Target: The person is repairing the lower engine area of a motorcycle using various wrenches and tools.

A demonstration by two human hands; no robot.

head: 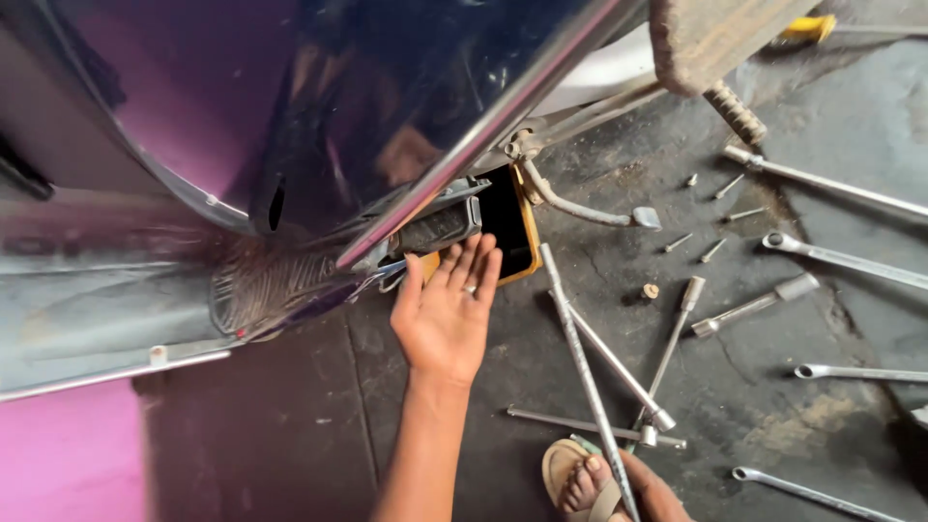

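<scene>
Here, far to the left of the grip, the scooter's purple body panel [184, 87] fills the frame, and its ribbed footboard edge [275, 285] ends just beside the thumb; a chrome rail [483, 126] slants down above the fingers. One hand [447, 314] shows, reaching up from the lower edge, and which arm it belongs to I cannot tell for sure, though it reads as the right; the grip is spread flat, palm open, fingers together, closed on nothing. Its fingertips touch a phone [509, 227] with an orange rim, which lies on the concrete floor [735, 406] tucked under the scooter's frame.

Just right of the grip, a long T-handle wrench [585, 372] and crossed socket bars [619, 372] lie close to the wrist; a sandalled foot [585, 478] rests on them. Farther right, loose screws [720, 188] and ring spanners [841, 259] are scattered.

A sideways sweep of the hand could likely knock the bars or push the phone deeper under the frame; the metal bracket edges above could scrape the knuckles. Open room lies mainly below and left of the wrist, on bare floor.
</scene>
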